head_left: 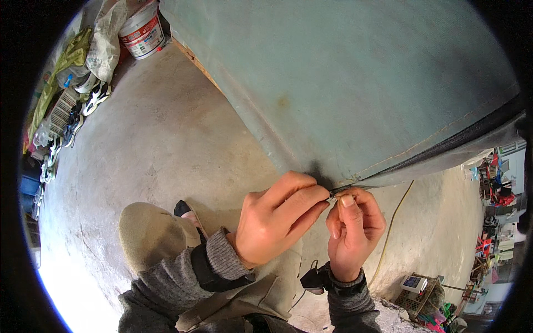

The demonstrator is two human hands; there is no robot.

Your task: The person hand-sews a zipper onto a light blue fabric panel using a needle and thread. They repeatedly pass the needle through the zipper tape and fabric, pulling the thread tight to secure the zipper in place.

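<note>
Both hands meet at the near corner of a grey-green cloth cover (355, 83) spread over a flat surface. My left hand (277, 216) is closed, its fingertips pinched together at the corner. Close against it, my right hand (355, 227) pinches with thumb and forefinger, the other fingers curled. Between the two sets of fingertips is a tiny dark bit, too small to name. A dark smudge marks the cloth just above the left fingertips. Along its right side the cover has a stitched seam and a black strip (444, 144).
A wooden edge (197, 64) shows under the cover's left side. At the upper left stand a white and red bucket (143, 36), bags and a row of shoes (97, 99). A yellow cord (393, 225) runs over the concrete floor toward a crate (425, 302) at lower right.
</note>
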